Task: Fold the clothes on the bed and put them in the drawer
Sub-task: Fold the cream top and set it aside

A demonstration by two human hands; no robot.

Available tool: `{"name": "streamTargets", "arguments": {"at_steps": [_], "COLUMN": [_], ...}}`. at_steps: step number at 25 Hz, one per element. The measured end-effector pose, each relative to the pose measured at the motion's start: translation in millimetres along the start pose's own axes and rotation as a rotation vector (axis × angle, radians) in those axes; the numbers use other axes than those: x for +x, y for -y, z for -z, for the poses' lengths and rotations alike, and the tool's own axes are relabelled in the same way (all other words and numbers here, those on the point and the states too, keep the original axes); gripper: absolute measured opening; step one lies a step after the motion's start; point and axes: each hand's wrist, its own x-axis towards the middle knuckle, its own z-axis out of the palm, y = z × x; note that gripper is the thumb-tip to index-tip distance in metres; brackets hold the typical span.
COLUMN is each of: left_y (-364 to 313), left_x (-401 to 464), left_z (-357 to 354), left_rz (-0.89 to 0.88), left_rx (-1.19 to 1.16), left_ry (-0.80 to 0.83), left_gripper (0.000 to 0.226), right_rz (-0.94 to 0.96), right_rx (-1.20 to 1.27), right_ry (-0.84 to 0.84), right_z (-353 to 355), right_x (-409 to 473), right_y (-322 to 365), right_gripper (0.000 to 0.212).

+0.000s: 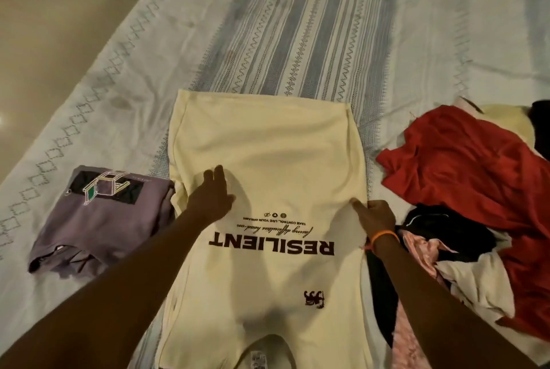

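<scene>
On the bed [312, 26], a cream T-shirt [268, 145] lies spread flat in front of the person, sides already turned in, between a folded purple shirt [101, 219] and a loose heap of unfolded clothes [476, 190]. The left hand [212, 199] presses flat on its middle, fingers straight and together, while the right hand [378, 217] pinches the right edge. This looks like mid-fold; next probably comes doubling it end to end along the line both hands mark, keeping the edges squared.

left hand [212, 197] flat, right hand [376, 217] pinching
</scene>
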Motion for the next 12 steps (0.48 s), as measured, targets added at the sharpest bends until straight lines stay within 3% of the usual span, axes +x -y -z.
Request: {"name": "streamTargets", "arguments": {"at_steps": [4, 9, 12], "left_y": [10, 41, 55], "left_x": [71, 136, 152], "left_z": [50, 67, 69], "left_rz": [0.154, 0.532, 0.560], "left_rx": [-0.152, -0.370, -0.507], "left_ry": [-0.264, -0.204, -0.312], "left_gripper": [0.053, 0.087, 0.069], "right_rz": [0.087, 0.229, 0.247], "right_rx": [0.075, 0.018, 0.068], "right_ry": [0.032, 0.028, 0.017], "right_z": [2, -11, -13], "right_x": [62, 142, 171], "right_y": [64, 138, 148], "right_gripper": [0.038, 0.041, 0.029]}}
